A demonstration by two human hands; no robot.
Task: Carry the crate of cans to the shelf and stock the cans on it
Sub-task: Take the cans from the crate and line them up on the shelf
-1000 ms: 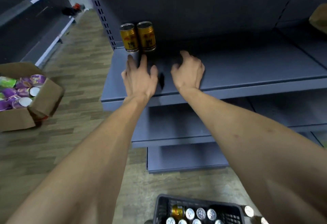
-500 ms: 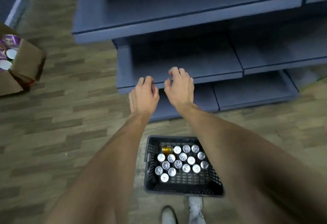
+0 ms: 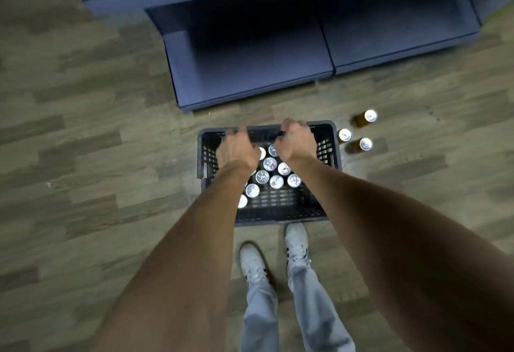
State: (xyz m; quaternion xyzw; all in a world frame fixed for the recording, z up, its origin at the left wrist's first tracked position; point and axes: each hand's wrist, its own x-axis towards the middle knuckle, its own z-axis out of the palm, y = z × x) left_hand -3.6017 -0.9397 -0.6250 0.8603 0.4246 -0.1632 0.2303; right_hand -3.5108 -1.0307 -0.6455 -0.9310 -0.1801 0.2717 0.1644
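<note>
A dark plastic crate (image 3: 281,208) stands on the wood floor just ahead of my feet. Several silver-topped cans (image 3: 269,163) stand upright in its left and far part; the near right part is bare mesh. Both hands hover over the far half of the crate. My left hand (image 3: 236,151) reaches down over the cans with its fingers stretched toward the far rim. My right hand (image 3: 296,143) has its fingers curled downward near the far rim, and what lies under them is hidden. Both hands are blurred. The blue shelf unit (image 3: 244,54) lies just beyond the crate.
Three loose cans (image 3: 365,143) stand on the floor just right of the crate. My two white shoes (image 3: 256,265) are close behind the crate. Only the lower blue shelves show at the top of the view. Wood flooring stretches out to the left and right.
My view has tipped down from the upper shelf to the floor. Both hands have dropped from the shelf edge into the crate, where they hover over the cans.
</note>
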